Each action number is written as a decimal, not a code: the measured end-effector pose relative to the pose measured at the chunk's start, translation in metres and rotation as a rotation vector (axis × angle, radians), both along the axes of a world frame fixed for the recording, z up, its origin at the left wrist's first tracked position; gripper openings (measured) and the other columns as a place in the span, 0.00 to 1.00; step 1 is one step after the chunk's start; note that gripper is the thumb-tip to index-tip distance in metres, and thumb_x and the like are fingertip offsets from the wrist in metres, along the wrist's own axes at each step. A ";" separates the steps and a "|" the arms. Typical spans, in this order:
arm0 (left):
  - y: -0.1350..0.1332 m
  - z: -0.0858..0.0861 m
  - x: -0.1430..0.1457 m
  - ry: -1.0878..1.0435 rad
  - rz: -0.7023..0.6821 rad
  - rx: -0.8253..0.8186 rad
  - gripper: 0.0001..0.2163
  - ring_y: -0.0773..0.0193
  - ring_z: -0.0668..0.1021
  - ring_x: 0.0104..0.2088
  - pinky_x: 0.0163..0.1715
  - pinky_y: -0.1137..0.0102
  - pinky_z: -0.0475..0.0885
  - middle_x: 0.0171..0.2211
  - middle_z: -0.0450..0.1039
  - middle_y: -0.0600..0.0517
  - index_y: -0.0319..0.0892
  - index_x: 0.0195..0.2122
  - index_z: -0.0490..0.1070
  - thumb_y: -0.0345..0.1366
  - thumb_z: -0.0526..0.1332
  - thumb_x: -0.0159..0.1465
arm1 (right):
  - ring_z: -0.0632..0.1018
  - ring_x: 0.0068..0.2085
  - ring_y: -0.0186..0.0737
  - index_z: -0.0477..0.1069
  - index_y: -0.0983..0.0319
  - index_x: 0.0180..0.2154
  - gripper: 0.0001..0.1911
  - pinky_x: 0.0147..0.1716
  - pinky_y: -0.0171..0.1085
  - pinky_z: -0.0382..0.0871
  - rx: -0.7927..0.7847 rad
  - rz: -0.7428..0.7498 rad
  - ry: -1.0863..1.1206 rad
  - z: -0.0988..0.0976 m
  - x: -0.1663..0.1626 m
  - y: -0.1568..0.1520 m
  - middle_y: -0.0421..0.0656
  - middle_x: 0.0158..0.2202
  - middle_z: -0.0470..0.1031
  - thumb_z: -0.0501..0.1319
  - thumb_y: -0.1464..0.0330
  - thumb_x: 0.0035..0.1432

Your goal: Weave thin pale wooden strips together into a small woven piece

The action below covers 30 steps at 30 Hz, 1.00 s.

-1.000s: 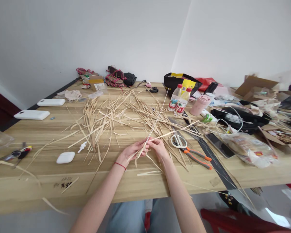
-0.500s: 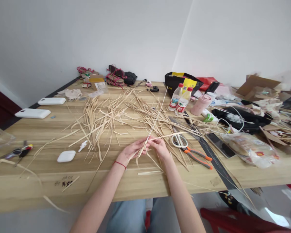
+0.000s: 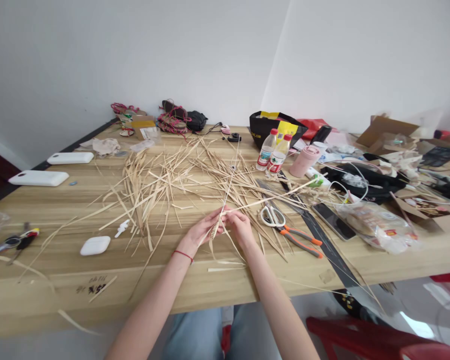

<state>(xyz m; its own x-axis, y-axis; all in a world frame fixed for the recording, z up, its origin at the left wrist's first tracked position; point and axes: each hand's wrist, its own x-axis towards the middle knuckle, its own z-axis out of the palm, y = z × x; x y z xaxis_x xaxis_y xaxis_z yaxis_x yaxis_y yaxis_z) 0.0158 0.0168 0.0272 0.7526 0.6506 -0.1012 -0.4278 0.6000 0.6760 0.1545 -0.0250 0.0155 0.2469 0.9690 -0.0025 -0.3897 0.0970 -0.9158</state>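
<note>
My left hand (image 3: 199, 233) is closed around a small braided piece of pale straw (image 3: 214, 230), held just above the near part of the table. Out of the piece's far end runs a thin, straight pale strand (image 3: 229, 187), pointing away from me. At the same end my right hand (image 3: 241, 229) pinches a flat straw strip (image 3: 272, 200), whose long free end stretches to the upper right. Other loose ends hang below, between my hands. The fingertips partly hide the weave.
Loose straw strips (image 3: 165, 175) cover the table's middle. To the right lie scissors (image 3: 273, 217), orange-handled pliers (image 3: 302, 241), a phone (image 3: 333, 221) and a pink cup (image 3: 305, 161). Two bottles (image 3: 276, 157) stand behind. A white earphone case (image 3: 95, 245) sits at left.
The strip in my right hand now reaches farther out and slants up more to the right. Both hands stay together at the braided piece. The view has shifted slightly.
</note>
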 end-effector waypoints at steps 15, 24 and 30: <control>0.001 -0.005 0.001 0.047 0.017 0.055 0.21 0.69 0.74 0.31 0.29 0.76 0.68 0.37 0.76 0.49 0.45 0.49 0.73 0.30 0.68 0.53 | 0.73 0.26 0.37 0.75 0.60 0.25 0.13 0.28 0.36 0.69 -0.012 0.085 0.105 0.003 -0.002 0.000 0.42 0.25 0.75 0.68 0.58 0.45; 0.001 -0.006 0.005 0.179 0.158 0.177 0.22 0.63 0.76 0.41 0.40 0.71 0.70 0.50 0.73 0.45 0.45 0.51 0.71 0.31 0.67 0.54 | 0.75 0.38 0.41 0.77 0.59 0.28 0.09 0.44 0.39 0.67 0.102 -0.071 -0.213 0.003 0.005 0.001 0.43 0.34 0.78 0.65 0.60 0.49; 0.000 -0.009 0.013 0.321 0.374 0.387 0.20 0.59 0.73 0.49 0.52 0.65 0.66 0.52 0.71 0.44 0.41 0.48 0.73 0.32 0.68 0.52 | 0.77 0.34 0.42 0.77 0.61 0.28 0.10 0.41 0.42 0.69 0.045 -0.141 -0.193 -0.003 0.003 0.004 0.43 0.30 0.79 0.68 0.61 0.43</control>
<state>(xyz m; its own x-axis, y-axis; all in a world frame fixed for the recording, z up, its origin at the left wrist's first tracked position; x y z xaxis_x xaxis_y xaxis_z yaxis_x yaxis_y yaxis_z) 0.0284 0.0166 0.0185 0.4383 0.8987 0.0115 -0.3008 0.1347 0.9441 0.1575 -0.0210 0.0125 0.3711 0.9231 0.1005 -0.1875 0.1805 -0.9655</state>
